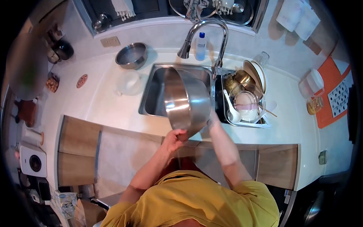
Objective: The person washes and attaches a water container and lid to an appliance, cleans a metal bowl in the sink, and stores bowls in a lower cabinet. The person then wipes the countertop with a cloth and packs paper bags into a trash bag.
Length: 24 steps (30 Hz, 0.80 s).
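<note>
A large stainless steel bowl (177,100) is tipped onto its side above the front of the sink, its opening facing left. My left hand (176,140) grips its near rim, thumb showing on the metal. Against the bowl's outer right side lies my right hand (214,119); its fingers are blurred and mostly hidden, so I cannot tell how they are closed. Behind the bowl, the steel sink basin (151,90) is partly covered. The tall pull-down faucet (184,49) arches over it, and no water stream can be made out.
Right of the basin, a rack holds bowls (245,106), a white ladle (233,113) and plates (257,75). A smaller steel bowl (132,56) and a translucent bowl (129,81) stand left. A blue-capped bottle (200,47) stands behind the sink. An orange mat (325,117) lies far right.
</note>
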Motion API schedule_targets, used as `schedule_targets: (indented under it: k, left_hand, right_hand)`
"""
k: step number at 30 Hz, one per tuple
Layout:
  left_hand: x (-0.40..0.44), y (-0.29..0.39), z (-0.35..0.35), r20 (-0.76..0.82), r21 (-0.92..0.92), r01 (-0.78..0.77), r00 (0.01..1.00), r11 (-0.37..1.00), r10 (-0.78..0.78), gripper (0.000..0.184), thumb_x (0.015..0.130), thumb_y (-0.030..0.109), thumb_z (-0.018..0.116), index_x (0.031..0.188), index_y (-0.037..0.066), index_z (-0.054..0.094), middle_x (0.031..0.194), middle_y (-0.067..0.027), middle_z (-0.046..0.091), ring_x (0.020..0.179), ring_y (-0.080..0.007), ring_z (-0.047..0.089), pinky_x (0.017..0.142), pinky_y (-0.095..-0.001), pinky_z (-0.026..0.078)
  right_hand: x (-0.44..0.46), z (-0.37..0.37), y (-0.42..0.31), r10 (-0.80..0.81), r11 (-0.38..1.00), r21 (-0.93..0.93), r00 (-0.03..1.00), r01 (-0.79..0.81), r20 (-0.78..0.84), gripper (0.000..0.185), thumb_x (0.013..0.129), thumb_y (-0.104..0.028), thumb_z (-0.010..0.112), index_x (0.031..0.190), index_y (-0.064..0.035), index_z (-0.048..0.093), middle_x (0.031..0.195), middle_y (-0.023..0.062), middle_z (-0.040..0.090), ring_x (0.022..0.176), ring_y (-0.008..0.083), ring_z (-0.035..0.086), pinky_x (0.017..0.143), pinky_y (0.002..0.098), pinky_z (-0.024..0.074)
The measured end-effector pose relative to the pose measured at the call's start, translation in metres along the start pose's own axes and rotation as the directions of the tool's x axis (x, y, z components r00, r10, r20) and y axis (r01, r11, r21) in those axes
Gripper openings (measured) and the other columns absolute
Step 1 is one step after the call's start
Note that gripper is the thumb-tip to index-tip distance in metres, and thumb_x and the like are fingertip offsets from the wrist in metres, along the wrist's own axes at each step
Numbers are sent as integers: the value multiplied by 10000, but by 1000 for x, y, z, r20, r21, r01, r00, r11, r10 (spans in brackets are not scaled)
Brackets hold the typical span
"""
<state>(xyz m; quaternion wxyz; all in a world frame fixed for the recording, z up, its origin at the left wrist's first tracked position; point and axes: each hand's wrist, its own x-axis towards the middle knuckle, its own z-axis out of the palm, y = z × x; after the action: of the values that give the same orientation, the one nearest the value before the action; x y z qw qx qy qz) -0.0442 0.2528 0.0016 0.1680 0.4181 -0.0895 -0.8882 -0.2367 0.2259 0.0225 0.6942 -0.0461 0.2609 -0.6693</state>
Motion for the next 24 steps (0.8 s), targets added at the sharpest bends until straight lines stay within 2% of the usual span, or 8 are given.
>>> schedule_targets:
  k: [4, 9, 10, 12, 14, 16, 17, 24]
  left_hand:
    - [28, 20, -40, 107, 239, -176, 982, 955, 154, 137, 707, 79, 566, 816, -1, 540, 686, -75, 557, 510, -168, 549, 369, -266, 439]
    - [-6, 9, -49, -6, 278, -418, 900, 865, 436, 83, 710, 75, 575, 749, 28, 520, 652, -50, 512, 484, -150, 476, 326, -222, 330]
    - [-8, 2, -63, -71, 228, -414, 896, 881, 439, 102, 707, 65, 569, 782, 26, 511, 669, -56, 512, 510, -151, 482, 338, -221, 338]
    - [-21, -15, -88, -140, 181, -408, 890, 895, 434, 130, 704, 55, 563, 815, 24, 503, 687, -62, 512, 535, -152, 488, 350, -221, 346]
    - [-41, -35, -106, -143, 167, -412, 889, 896, 435, 210, 695, 27, 541, 891, 19, 465, 707, -69, 505, 585, -156, 501, 372, -221, 359]
    - [-53, -56, -126, -156, 144, -379, 903, 914, 400, 242, 687, 15, 525, 915, 14, 445, 706, -74, 499, 566, -159, 497, 359, -226, 354]
    - [-58, -66, -135, -163, 122, -356, 914, 926, 373, 273, 680, 3, 509, 939, 8, 425, 704, -78, 493, 547, -162, 493, 347, -230, 349]
    - [-119, -148, -179, -184, 227, -441, 856, 869, 483, 286, 654, 21, 497, 933, -21, 450, 725, -87, 493, 479, -157, 471, 308, -217, 315]
  right_hand:
    - [-16, -60, 71, -43, 993, 106, 988, 59, -146, 280, 829, -264, 511, 952, -23, 581, 860, 56, 603, 756, 127, 568, 668, 247, 460]
    - [-76, -25, 43, -248, 926, -349, 929, 144, -274, 253, 834, -250, 509, 905, -20, 585, 761, 66, 603, 684, 148, 575, 604, 253, 463]
    - [-89, -17, 30, -347, 806, -574, 900, 144, -262, 241, 841, -240, 502, 897, -19, 582, 706, 75, 601, 646, 167, 580, 575, 261, 460]
    - [-84, -42, 15, -595, -27, -958, 765, 287, 246, 271, 876, -256, 444, 863, -44, 613, 669, 73, 604, 616, 180, 580, 564, 258, 422]
    - [-80, -64, 8, -498, -94, -960, 823, 263, 274, 293, 849, -294, 473, 1045, -93, 559, 872, 164, 600, 831, 292, 588, 748, 403, 454]
    - [-75, -103, 19, -271, -903, -426, 696, 56, 665, 395, 828, -341, 487, 1158, -125, 492, 1199, 178, 449, 1122, 351, 410, 943, 520, 264]
    - [-71, -138, 32, -207, -869, -495, 896, 17, 394, 464, 831, -357, 461, 1248, -165, 393, 1336, 160, 275, 1250, 353, 208, 1002, 529, 103]
    - [-83, -147, 41, -252, -886, -463, 866, -27, 431, 478, 854, -321, 426, 1294, -180, 302, 1282, 174, 354, 1213, 350, 286, 990, 522, 174]
